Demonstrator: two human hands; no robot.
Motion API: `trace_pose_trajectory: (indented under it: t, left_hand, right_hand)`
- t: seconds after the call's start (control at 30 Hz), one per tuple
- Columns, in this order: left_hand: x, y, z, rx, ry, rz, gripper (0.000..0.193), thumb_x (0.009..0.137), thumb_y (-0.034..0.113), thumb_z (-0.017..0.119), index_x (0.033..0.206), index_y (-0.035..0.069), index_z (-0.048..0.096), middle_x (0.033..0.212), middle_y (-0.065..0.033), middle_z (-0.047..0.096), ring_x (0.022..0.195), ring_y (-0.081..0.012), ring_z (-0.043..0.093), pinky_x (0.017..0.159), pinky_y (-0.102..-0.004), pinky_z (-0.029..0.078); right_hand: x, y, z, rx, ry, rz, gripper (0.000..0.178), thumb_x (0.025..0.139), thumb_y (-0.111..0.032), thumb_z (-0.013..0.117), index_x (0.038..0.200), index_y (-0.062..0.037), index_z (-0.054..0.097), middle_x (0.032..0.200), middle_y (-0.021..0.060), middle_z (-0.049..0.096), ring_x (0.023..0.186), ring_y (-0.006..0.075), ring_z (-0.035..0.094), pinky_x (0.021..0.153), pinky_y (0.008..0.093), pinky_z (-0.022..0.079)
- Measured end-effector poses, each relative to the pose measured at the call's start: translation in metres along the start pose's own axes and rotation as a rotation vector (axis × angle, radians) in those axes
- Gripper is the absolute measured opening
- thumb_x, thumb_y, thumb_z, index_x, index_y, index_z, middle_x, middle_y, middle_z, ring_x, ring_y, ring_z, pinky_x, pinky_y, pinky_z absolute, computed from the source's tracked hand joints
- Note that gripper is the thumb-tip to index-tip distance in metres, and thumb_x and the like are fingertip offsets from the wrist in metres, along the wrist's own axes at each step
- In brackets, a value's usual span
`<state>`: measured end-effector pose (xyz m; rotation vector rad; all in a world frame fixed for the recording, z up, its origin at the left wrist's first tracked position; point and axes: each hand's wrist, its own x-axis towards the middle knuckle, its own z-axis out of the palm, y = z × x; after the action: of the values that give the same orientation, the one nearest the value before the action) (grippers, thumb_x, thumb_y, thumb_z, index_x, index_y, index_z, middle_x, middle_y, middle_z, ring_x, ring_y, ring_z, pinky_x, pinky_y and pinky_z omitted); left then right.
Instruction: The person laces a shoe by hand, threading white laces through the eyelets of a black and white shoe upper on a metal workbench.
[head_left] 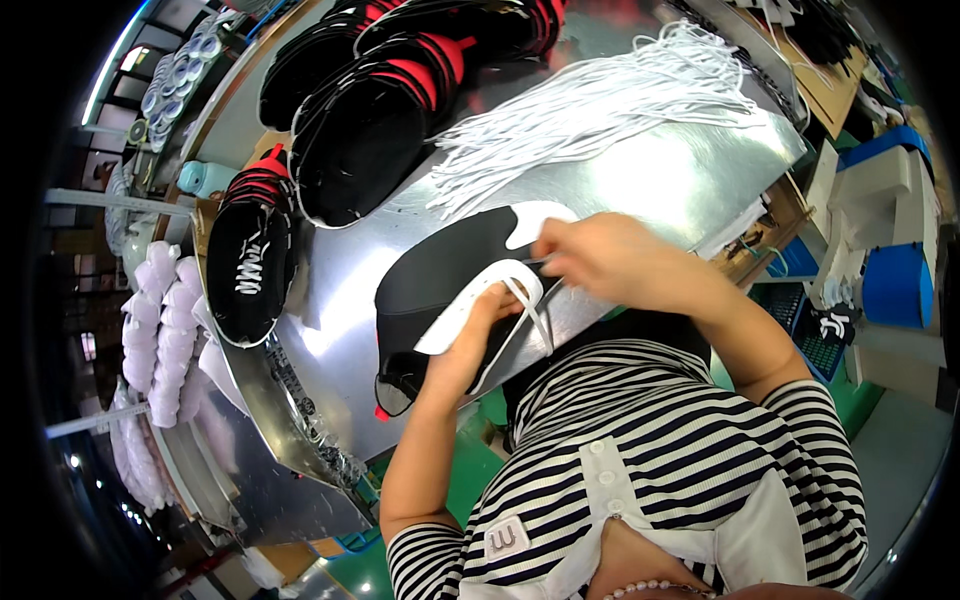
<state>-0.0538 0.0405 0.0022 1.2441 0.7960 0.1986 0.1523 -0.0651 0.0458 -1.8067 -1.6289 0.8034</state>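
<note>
A black shoe upper (440,260) with white end parts lies at the near edge of the metal table. My left hand (487,305) is closed on its white part (462,318), with fingertips showing through the slot. A thin white lace (540,325) crosses that slot and hangs down past the fingers. Just to the right, my right hand (590,255) is beside the upper's other white end, fingers pinched together and slightly blurred. What they pinch, if anything, cannot be made out.
A bundle of white laces (600,105) lies across the table (350,310) behind my hands. Stacks of black and red shoe uppers (360,150) stand at the far left, with another stack (250,260) nearer. Blue and beige equipment (895,230) stands at the right.
</note>
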Motion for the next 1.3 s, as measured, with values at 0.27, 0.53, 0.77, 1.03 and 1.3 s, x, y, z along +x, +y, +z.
trace_pose_trajectory:
  t: [0.27,0.53,0.77,1.03,1.3]
  left_hand:
    - [0.01,0.008,-0.006,-0.119,0.077,-0.055,0.026,0.096,0.013,0.059,0.117,-0.003,0.062,0.106,-0.0144,0.069,0.095,-0.0228,0.067,0.086,-0.0334,0.054]
    - [0.03,0.012,-0.062,0.55,0.146,-0.074,0.024,0.093,0.02,0.061,0.103,-0.001,0.068,0.09,-0.0102,0.07,0.084,-0.0148,0.064,0.077,-0.0308,0.05]
    - [0.006,0.038,-0.02,1.138,0.212,0.349,0.027,0.083,0.016,0.074,0.105,0.003,0.068,0.088,-0.0154,0.071,0.076,-0.026,0.07,0.07,-0.0323,0.052]
    - [0.003,0.049,0.002,1.003,0.346,0.685,0.017,0.082,0.01,0.071,0.097,0.004,0.068,0.087,-0.0148,0.069,0.076,-0.0337,0.067,0.066,-0.0366,0.052]
    - [-0.012,0.128,-0.019,0.604,0.518,0.711,0.02,0.084,0.008,0.074,0.1,-0.002,0.068,0.08,-0.0033,0.066,0.07,-0.0071,0.056,0.063,-0.0214,0.046]
  right_hand:
    - [0.023,0.049,0.019,0.555,0.173,0.228,0.055,0.073,-0.021,0.083,0.119,-0.0024,0.058,0.1,0.0067,0.065,0.086,0.0134,0.06,0.075,0.0257,0.048]
    - [0.042,0.04,0.033,0.621,0.343,0.338,0.048,0.073,-0.014,0.084,0.113,-0.0011,0.061,0.1,0.0055,0.065,0.09,0.0118,0.06,0.081,0.025,0.049]
    - [0.039,0.068,0.034,0.698,0.571,0.224,0.036,0.085,-0.016,0.075,0.116,-0.0047,0.059,0.095,0.0021,0.064,0.08,0.0078,0.057,0.068,0.0205,0.045]
    - [0.009,0.046,0.078,0.668,0.054,0.199,0.022,0.09,-0.021,0.07,0.087,0.001,0.067,0.069,-0.0045,0.056,0.065,0.0041,0.046,0.057,0.0231,0.038]
    - [-0.098,0.063,0.059,0.202,-0.288,0.01,0.015,0.088,-0.02,0.067,0.093,-0.0051,0.065,0.083,0.0102,0.061,0.076,0.0305,0.061,0.066,0.0362,0.047]
